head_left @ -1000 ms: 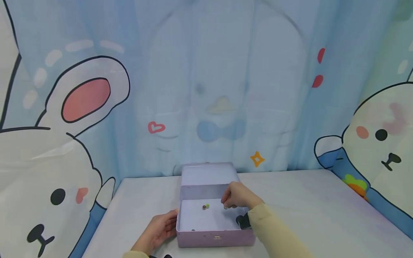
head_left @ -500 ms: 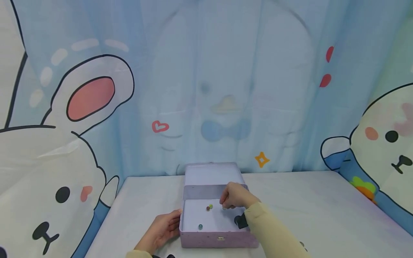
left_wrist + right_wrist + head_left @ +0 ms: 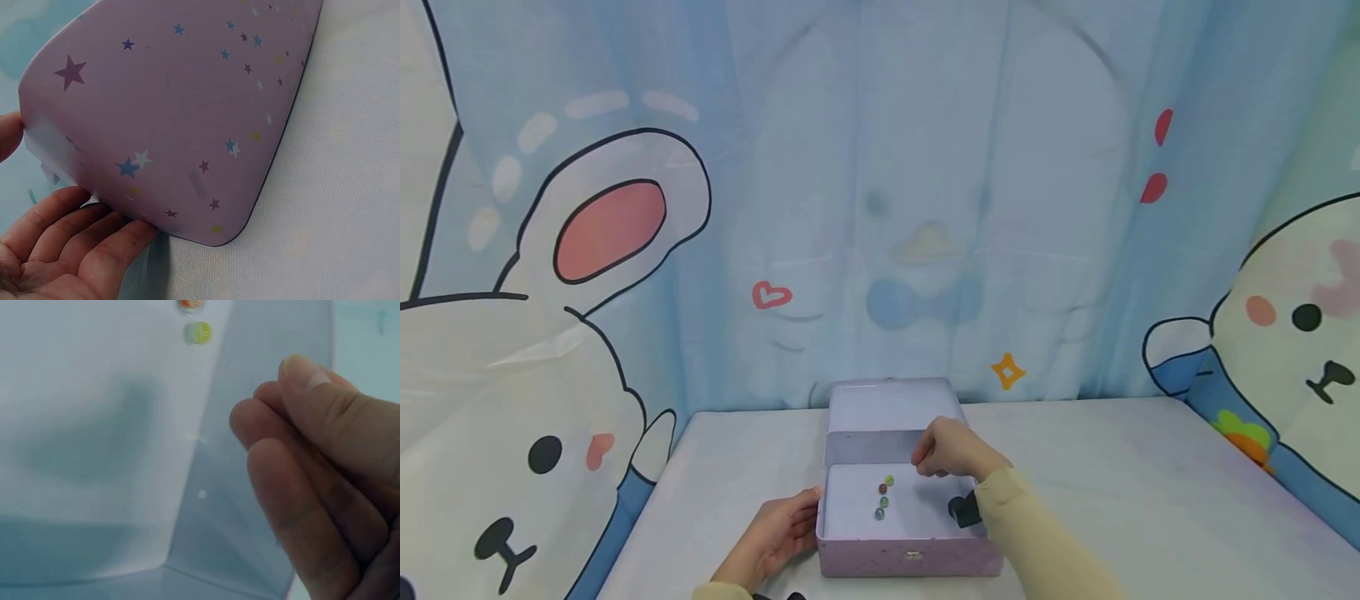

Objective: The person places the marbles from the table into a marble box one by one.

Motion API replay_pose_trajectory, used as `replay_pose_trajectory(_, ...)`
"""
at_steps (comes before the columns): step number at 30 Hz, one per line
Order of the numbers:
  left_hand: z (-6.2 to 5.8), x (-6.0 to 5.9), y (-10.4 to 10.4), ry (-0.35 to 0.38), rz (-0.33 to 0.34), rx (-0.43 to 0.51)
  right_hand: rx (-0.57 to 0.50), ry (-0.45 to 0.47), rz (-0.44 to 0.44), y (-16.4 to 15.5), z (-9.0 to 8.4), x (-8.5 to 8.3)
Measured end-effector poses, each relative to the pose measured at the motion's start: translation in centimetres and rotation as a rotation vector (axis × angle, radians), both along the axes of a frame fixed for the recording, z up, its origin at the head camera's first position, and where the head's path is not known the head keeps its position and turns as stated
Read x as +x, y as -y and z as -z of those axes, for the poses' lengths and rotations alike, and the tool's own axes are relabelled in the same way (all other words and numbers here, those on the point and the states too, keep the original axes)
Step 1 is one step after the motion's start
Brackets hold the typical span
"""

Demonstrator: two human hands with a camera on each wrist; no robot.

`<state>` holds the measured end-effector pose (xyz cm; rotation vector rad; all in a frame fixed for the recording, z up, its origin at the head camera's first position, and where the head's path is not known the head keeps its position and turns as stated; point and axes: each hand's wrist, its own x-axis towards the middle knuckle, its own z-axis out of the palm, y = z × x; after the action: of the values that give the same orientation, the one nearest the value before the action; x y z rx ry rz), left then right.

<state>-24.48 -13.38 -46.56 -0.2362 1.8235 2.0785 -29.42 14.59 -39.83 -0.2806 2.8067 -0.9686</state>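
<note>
Left wrist: unlettered star-printed box [image 3: 187, 106].

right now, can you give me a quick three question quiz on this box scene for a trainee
1. True or false: the lid of the purple box lies open, toward the curtain.
2. How many small beads lie on the box floor in the head view? A) one B) four C) nine
3. Which hand rests against the outside of the box, and on which side of it?

Key
1. True.
2. B, four: a yellow-green one, a reddish one, a green one and a blue one, in a loose line.
3. The left hand, its fingers laid against the box's left wall; the right hand hovers over the inside with its fingertips bunched together.
</note>
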Motion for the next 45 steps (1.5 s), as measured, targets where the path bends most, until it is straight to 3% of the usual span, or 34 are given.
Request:
replay_pose_trajectory(8, 0.2, 0.2, -0.1, 0.002, 0.005, 0.015, -0.117, -0.059, -0.019, -5.1, -1.2, 0.6)
replay_pose_trajectory(15, -0.1, 0.4, 0.0, -0.029, 0.017, 0.016, -0.088, -0.022, 0.104, -12.9, -1.5, 2.2)
replay_pose_trajectory(21, -0.1, 0.4, 0.0, -0.037, 0.014, 0.020, -0.066, 0.024, 0.192, -18.4, -0.6, 4.2)
replay_pose_trajectory(26, -0.1, 0.5, 0.0, -0.023, 0.005, 0.008, -0.076, 0.078, 0.239, -19.4, 0.6, 5.3)
replay_pose_trajectory(35, -0.6, 0.7, 0.1, -0.002, -0.001, -0.029, -0.078, 0.181, 0.268, -19.1, 4.4, 7.6)
replay_pose_trajectory(45, -0.5, 0.6, -0.1, 0.027, -0.014, -0.043, 0.016, 0.171, 0.240, -18.5, 4.7, 8.4)
